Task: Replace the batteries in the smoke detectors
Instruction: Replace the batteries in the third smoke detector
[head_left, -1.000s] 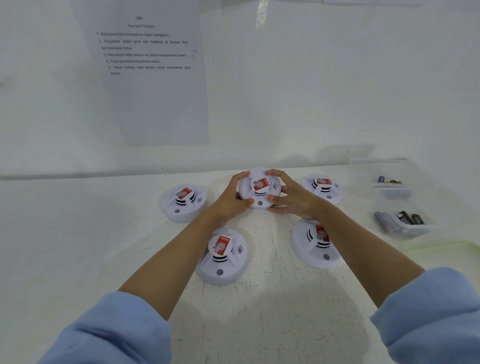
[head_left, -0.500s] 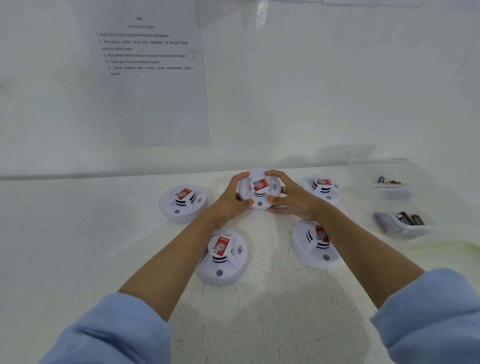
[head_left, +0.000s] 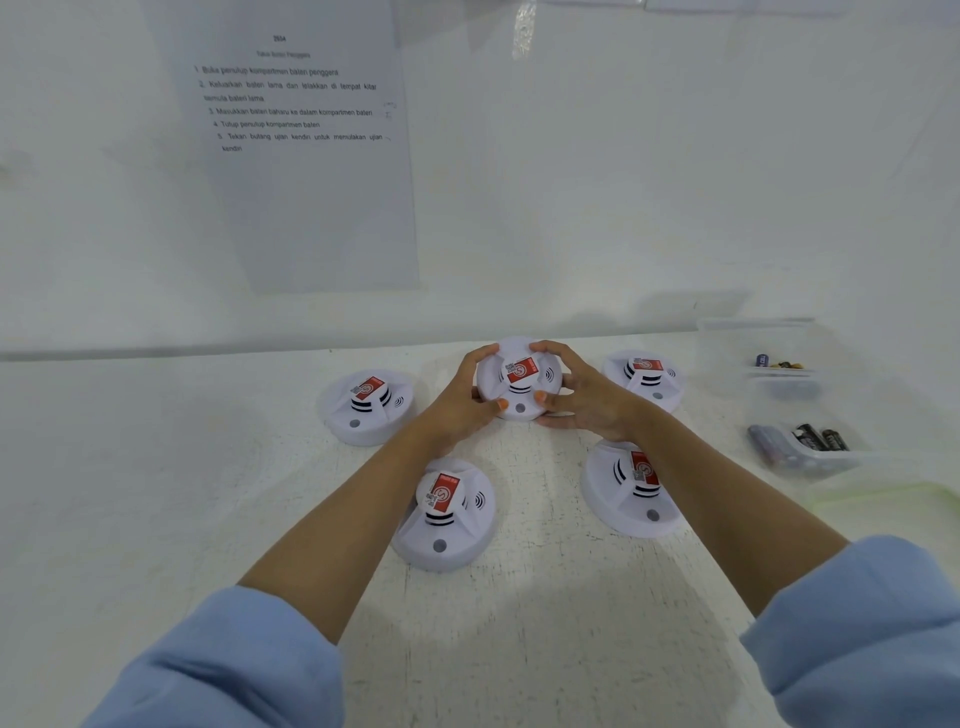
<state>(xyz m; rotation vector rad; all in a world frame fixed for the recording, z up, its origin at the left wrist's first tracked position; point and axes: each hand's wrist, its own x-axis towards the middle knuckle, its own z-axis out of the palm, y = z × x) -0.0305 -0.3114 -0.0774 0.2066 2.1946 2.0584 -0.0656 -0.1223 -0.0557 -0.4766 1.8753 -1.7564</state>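
Five white smoke detectors on the white table (head_left: 519, 623), each with a red label on top, face up. The middle detector (head_left: 519, 387) is at the back of the cluster, between both hands.

The left hand (head_left: 457, 410) curls round its left rim, thumb on the near edge and fingers over the far edge. The right hand (head_left: 587, 400) curls round the right rim the same way, thumb tip at the front and fingers over the back. Both grips are closed on this one detector, the thumbs close together at the front. Can't tell if it rests on the table or sits just off it.

The other four lie flat around it:
- far-left detector (head_left: 369, 408), clear of the left hand
- near-left detector (head_left: 444, 514), just beside the left forearm
- near-right detector (head_left: 618, 493), partly covered by the right forearm
- far-right detector (head_left: 647, 376), just beyond the right wrist

At the right of the table, the rear clear tub (head_left: 779, 384) holds a few small batteries. The front clear tub (head_left: 815, 460) holds several dark batteries lying side by side. A pale green tray (head_left: 893, 504) shows at the right edge. A printed instruction sheet (head_left: 301, 156) hangs on the wall behind. Light blue sleeves (head_left: 234, 670) are pushed up both forearms.
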